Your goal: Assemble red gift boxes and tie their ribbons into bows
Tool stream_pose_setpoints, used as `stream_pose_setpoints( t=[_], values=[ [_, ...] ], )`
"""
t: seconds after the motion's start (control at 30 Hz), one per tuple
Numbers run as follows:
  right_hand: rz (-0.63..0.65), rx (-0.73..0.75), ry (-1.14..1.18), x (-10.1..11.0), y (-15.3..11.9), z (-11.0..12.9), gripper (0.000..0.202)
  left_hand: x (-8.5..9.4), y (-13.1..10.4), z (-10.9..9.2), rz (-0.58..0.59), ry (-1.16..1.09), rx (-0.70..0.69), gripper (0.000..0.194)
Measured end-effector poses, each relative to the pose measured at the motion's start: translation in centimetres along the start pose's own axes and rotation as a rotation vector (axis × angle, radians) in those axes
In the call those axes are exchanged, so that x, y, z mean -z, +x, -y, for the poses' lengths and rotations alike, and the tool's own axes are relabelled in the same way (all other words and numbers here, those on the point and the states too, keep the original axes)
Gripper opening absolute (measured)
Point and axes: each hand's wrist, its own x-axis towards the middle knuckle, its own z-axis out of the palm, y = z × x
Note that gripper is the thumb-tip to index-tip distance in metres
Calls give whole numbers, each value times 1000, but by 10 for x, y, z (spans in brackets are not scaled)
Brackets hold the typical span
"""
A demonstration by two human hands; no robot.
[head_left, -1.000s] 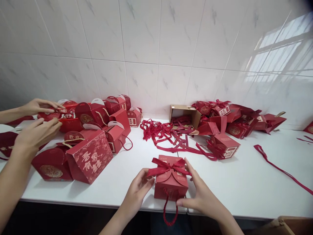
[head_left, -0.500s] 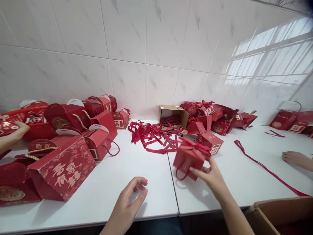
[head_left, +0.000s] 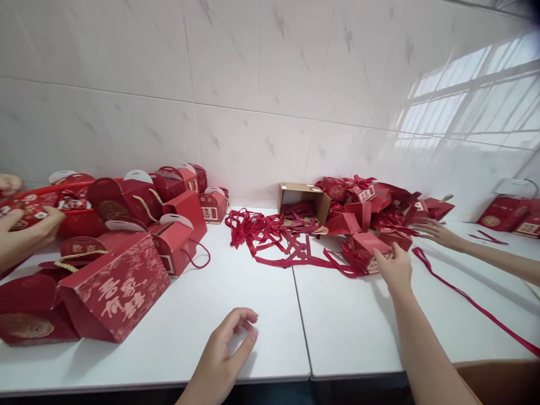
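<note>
Near the table's front edge is my left hand (head_left: 230, 349), its fingers loosely curled and apart from the thumb, with nothing in it. My right hand (head_left: 396, 270) reaches out over the right half of the table. Its thumb and fingers close at the right corner of a small red gift box (head_left: 368, 245) that stands on the table. Beside that box lies a loop of red ribbon (head_left: 337, 265). Just behind it sits another red box (head_left: 395, 236) with ribbon on top. A co-worker's hand (head_left: 441, 233) extends from the right toward the pile.
Several red gift boxes (head_left: 113, 287) stand at left, near a co-worker's hands (head_left: 50, 225) and a red packet. Loose ribbons (head_left: 257, 230) and an open cardboard box (head_left: 304, 197) lie mid-table. More red boxes (head_left: 354, 191) pile against the wall. A long ribbon (head_left: 468, 301) stretches at right.
My right hand has moved right and away from me; the bow-tied box it held is out of the hand. The co-worker's hand at right has reached in. My left hand stays put.
</note>
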Motion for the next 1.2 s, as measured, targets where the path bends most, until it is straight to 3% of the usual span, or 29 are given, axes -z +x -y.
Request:
stream_pose_setpoints(
  t=[0.1, 0.17, 0.23, 0.3, 0.43, 0.57, 0.67, 0.77, 0.97, 1.2],
  values=[
    [-4, 43, -12, 8, -32, 11, 66, -2, -5, -5, 7, -23, -20, 15],
    [-66, 206, -49, 12, -52, 21, 64, -4, -8, -9, 9, -32, -37, 11],
    [-11, 318, -54, 11, -69, 31, 61, -4, -10, -11, 0, -35, -44, 9],
    [188, 448, -8, 1, -90, 40, 55, -5, -11, -12, -10, -39, -43, 10],
    [766, 684, -15, -30, -148, 57, 52, -10, -14, -9, -25, 25, -55, 10],
    [1017, 745, -224, -47, -195, 71, 53, -20, -16, 2, 12, 267, -160, 21],
    [1068, 733, -297, -47, -204, 74, 53, -24, -20, 6, 137, 474, -227, 48],
    [1082, 728, -314, -44, -201, 77, 54, -24, -29, 0, 181, 532, -181, 65],
    [1118, 583, -415, -32, -200, 105, 57, -12, -48, -12, 219, 594, -132, 76],
    [999, 362, -494, -25, -202, 125, 62, -4, -72, 8, 187, 752, -225, 77]
  ],
)
